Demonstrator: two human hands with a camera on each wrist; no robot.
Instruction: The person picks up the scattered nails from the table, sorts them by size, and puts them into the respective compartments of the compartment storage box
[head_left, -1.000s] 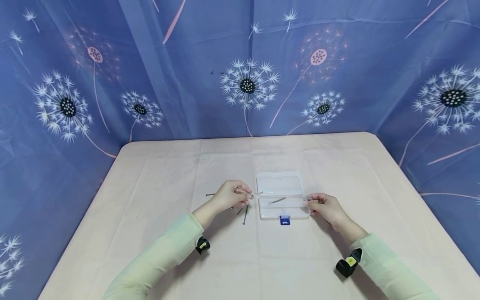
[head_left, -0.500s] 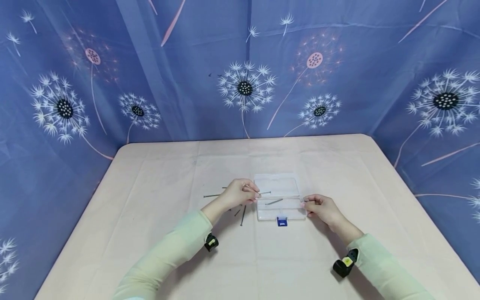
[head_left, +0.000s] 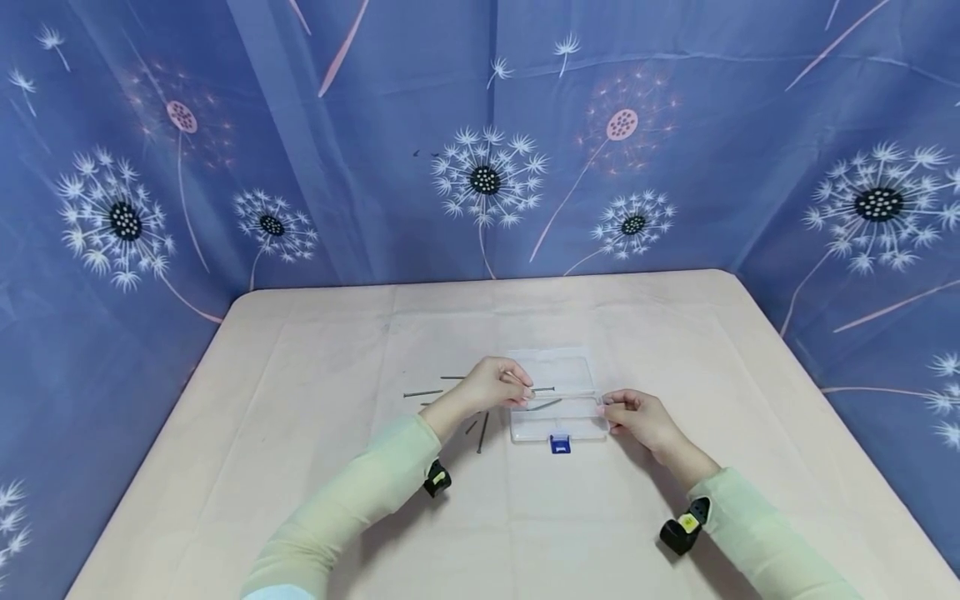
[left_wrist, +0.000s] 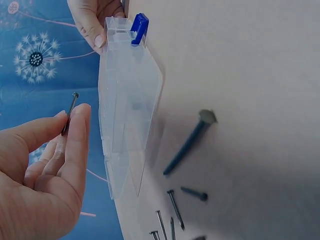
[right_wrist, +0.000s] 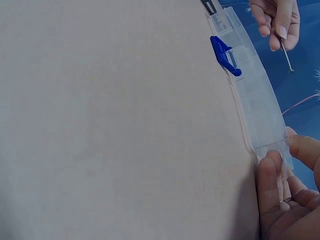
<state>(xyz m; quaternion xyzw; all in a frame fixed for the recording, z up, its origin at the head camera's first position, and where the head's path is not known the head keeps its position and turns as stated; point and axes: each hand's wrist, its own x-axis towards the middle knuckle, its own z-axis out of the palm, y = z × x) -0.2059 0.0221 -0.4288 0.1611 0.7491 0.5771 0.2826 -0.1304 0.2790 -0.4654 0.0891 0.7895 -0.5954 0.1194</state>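
My left hand (head_left: 487, 390) pinches a nail (left_wrist: 73, 105) between thumb and fingertips, head pointing outward, above a clear plastic box (head_left: 525, 431). The box lies with its lid (head_left: 567, 365) folded back and its blue latch (head_left: 560, 444) at the front. Another nail (head_left: 547, 404) lies inside, in the rear part. At the box's right end, my right hand (head_left: 645, 423) grips the wall; in the right wrist view the thumb is on the top edge and the fingers are at the outer side.
Several loose nails lie on the pale tablecloth left of the box, among them a long nail (head_left: 483, 433) and a short nail (head_left: 471, 427). Farther left lies another long nail (head_left: 422, 393). A blue dandelion-print curtain (head_left: 360, 167) surrounds the table's back and sides.
My left hand has moved right with the nail, from beside the box to over it, uncovering more loose nails. My right hand keeps its grip on the box's end.
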